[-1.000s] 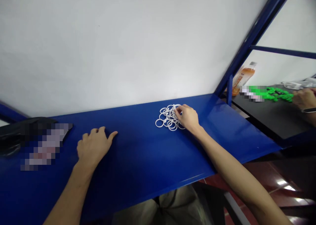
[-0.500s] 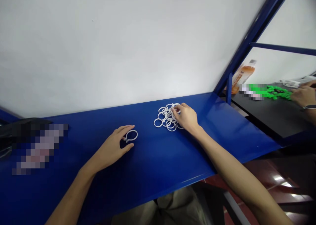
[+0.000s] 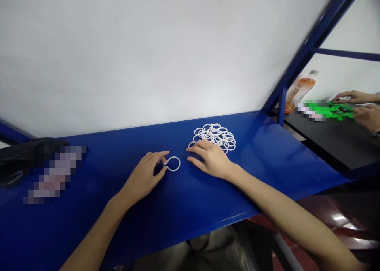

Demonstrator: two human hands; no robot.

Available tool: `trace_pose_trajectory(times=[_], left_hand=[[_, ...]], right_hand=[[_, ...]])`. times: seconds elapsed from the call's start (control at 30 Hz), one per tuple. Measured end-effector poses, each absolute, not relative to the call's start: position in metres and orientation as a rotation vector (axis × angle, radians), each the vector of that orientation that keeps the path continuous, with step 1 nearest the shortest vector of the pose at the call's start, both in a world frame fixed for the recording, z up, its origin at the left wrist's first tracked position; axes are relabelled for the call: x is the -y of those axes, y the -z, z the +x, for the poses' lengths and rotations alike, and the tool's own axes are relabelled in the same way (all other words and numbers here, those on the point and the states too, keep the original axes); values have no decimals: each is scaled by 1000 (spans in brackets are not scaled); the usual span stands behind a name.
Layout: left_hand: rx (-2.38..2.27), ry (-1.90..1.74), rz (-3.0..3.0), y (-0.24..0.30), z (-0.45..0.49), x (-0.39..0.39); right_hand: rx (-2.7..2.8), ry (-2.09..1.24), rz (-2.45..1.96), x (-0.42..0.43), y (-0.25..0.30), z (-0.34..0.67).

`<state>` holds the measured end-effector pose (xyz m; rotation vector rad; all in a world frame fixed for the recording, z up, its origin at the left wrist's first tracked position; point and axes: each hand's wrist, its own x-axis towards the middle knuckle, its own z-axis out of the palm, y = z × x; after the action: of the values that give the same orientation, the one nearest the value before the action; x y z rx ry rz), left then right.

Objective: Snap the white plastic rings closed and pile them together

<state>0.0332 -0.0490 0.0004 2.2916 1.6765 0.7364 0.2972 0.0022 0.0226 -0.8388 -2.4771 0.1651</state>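
Note:
A pile of several white plastic rings [image 3: 215, 136] lies on the blue shelf [image 3: 184, 199] close to the wall. One single white ring [image 3: 173, 164] lies flat in front of the pile. My left hand [image 3: 145, 176] pinches this ring's small tab between thumb and forefinger. My right hand [image 3: 211, 160] rests palm down just right of that ring, its fingers stretched out and pointing left, with nothing in it. The pile is just behind its knuckles.
A black object [image 3: 20, 160], partly blurred out, sits at the shelf's left end. A blue slanted frame post [image 3: 308, 45] rises at the right. Beyond it are an orange bottle [image 3: 300, 89], green pieces [image 3: 337, 110] on a black table [image 3: 323, 138], and another person's hands [image 3: 366, 116].
My left hand has slid right, bringing a single white ring with it. My right hand has left the pile and come down and left, beside that ring.

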Motion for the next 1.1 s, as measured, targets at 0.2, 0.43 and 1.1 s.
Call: trace_pose_trajectory(times=[0.2, 0.43, 1.1], left_hand=[[-1515, -899, 2406, -3, 56, 57], [-1444, -1010, 2450, -2, 61, 60], [-1345, -1057, 2535, 2, 61, 60]], right_hand=[[2601, -277, -579, 9, -18, 285], [2491, -560, -588, 10, -15, 285], [2367, -616, -599, 13, -13, 285]])
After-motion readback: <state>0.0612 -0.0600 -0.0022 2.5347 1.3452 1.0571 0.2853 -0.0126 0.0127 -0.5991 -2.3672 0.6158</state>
